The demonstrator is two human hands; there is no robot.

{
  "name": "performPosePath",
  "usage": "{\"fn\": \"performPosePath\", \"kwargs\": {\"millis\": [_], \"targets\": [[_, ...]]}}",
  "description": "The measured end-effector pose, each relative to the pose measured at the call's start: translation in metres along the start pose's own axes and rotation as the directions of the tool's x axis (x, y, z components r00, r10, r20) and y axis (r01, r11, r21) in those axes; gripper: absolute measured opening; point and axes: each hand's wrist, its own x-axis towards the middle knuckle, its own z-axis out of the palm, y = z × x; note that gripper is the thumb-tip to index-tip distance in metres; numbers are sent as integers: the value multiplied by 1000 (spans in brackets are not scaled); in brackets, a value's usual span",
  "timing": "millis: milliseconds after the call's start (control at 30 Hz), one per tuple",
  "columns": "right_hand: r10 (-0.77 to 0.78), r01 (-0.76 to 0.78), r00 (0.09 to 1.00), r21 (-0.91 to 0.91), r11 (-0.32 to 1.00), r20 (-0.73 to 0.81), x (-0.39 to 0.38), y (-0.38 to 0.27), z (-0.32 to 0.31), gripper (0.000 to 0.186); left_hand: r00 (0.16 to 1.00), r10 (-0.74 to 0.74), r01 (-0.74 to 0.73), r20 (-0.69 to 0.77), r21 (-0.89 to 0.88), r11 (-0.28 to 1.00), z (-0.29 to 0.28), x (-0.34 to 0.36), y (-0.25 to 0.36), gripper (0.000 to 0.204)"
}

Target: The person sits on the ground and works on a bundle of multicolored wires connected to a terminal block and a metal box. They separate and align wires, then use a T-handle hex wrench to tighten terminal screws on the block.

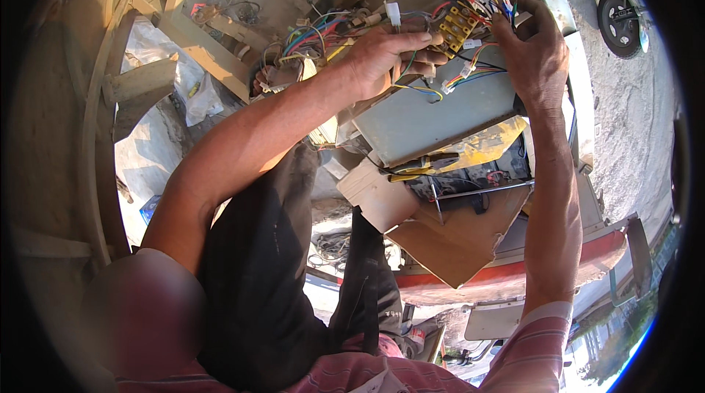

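2 hands work at the frame's top centre: my left hand (385, 55) grips the ridged yellow plastic terminal block (457, 26), and my right hand (534, 52) pinches thin coloured wires (470, 70) above the flat grey metal box (433, 118).

A flat piece of brown cardboard (455, 235), torn along its near edge, lay in the middle of the scene, just near the grey metal box. To its left stood a small cream-coloured carton (376, 195), tilted, touching the cardboard's corner. Far to the left, white plastic bags (192, 88) lay crumpled beside the wooden frame. A small blue packet (149, 208) showed at the left, partly hidden.
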Motion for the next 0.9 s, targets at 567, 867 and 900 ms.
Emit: {"fn": "performPosePath", "kwargs": {"millis": [567, 867, 900], "targets": [[407, -656, 754, 588, 473, 515, -80, -14, 54, 45, 991, 65, -59, 113, -52, 997, 0, 0, 2, 34], [375, -557, 823, 738, 381, 427, -58, -14, 64, 36, 986, 13, -43, 165, 180, 983, -2, -9, 28, 38], [388, -567, 817, 715, 410, 426, -58, -12, 66, 36, 994, 8, -32, 106, 222, 975, -4, -12, 34, 38]]}}
